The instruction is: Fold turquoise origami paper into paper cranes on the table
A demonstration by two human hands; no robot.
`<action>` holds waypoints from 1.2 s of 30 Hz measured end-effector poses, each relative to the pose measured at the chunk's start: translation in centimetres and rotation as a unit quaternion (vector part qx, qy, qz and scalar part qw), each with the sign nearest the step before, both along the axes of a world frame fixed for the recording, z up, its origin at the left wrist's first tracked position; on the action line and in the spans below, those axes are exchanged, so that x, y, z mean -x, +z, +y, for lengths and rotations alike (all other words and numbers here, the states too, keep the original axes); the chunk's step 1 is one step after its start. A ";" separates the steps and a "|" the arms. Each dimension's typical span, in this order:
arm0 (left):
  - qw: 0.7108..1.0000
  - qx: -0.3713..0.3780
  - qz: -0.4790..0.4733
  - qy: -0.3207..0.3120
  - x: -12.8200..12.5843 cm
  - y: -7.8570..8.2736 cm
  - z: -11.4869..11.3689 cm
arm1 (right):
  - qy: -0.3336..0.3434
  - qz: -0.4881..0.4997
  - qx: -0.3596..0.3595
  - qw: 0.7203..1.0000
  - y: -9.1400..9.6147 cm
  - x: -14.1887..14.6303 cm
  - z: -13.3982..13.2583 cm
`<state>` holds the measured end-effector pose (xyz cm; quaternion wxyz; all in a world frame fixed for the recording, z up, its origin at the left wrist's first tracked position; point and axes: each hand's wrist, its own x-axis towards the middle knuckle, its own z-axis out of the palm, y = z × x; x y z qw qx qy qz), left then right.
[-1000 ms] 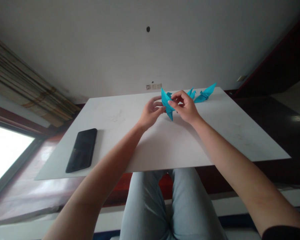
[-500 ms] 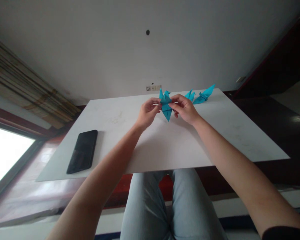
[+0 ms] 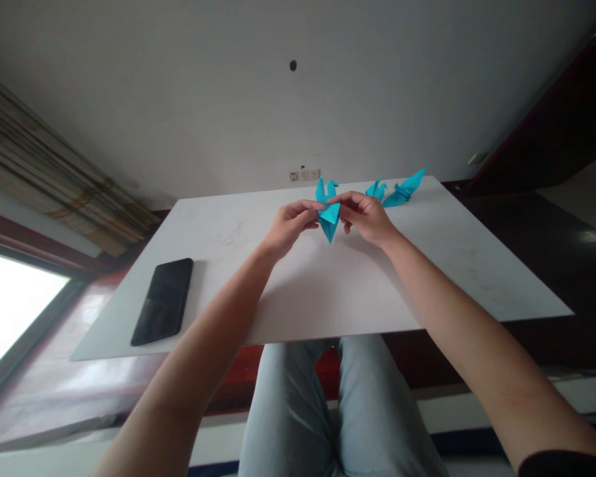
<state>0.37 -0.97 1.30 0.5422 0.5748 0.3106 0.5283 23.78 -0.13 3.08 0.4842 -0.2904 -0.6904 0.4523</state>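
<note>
Left hand [image 3: 289, 229] and right hand [image 3: 370, 218] pinched the bird [image 3: 330, 213] from opposite sides, fingers [image 3: 346, 197] nearly together. Probably this steadied its folds.

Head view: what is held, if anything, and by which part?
A blue origami crane, held at opposite sides of its middle by the left hand and right hand.

A black phone [image 3: 163, 301] lies flat near the left edge of the white surface [image 3: 457, 265]. Behind rises a pale grey wall [image 3: 203, 99], marked by a dark round spot [image 3: 293, 65] high up; lower down, a row of socket plates [image 3: 304, 175] sits just above the surface's far edge. Another small plate [image 3: 477, 159] is at the right. Striped brownish curtains [image 3: 44, 156] hang at the left, above a bright window [image 3: 14, 308].
</note>
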 end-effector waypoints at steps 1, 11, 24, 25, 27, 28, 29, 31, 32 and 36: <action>1.000 0.011 -0.009 -0.007 0.0 0.1 -0.1 | -0.003 0.000 0.003 1.000 0.1 -0.1 -0.1; 1.000 -0.013 0.016 -0.010 -0.1 0.3 -0.5 | -0.034 -0.023 -0.027 0.999 0.1 0.0 -0.2; 0.998 -0.050 0.026 -0.013 0.0 0.2 -0.3 | -0.061 -0.022 -0.021 0.998 -0.3 -0.1 0.3; 0.998 -0.053 0.029 -0.017 0.1 0.1 -0.3 | -0.065 -0.027 -0.021 0.997 -0.2 -0.1 0.3; 0.998 -0.054 0.037 -0.026 0.1 -0.1 -0.2 | -0.074 -0.032 -0.026 0.996 0.0 -0.2 0.3; 0.997 -0.053 0.042 -0.032 0.1 -0.2 -0.1 | -0.078 -0.031 -0.031 0.996 0.0 -0.2 0.3; 0.997 -0.052 0.046 -0.036 0.1 -0.3 -0.1 | -0.080 -0.030 -0.038 0.996 0.1 -0.3 0.3; 0.997 -0.054 0.052 -0.031 0.0 -0.6 0.0 | -0.083 -0.028 -0.052 0.995 0.2 -0.4 0.3; 0.997 -0.056 0.056 -0.021 -0.1 -0.7 0.0 | -0.084 -0.028 -0.057 0.994 0.2 -0.5 0.3; 0.990 -0.072 0.091 0.077 0.1 -0.9 0.5 | -0.092 -0.030 -0.059 0.994 0.3 -1.0 0.5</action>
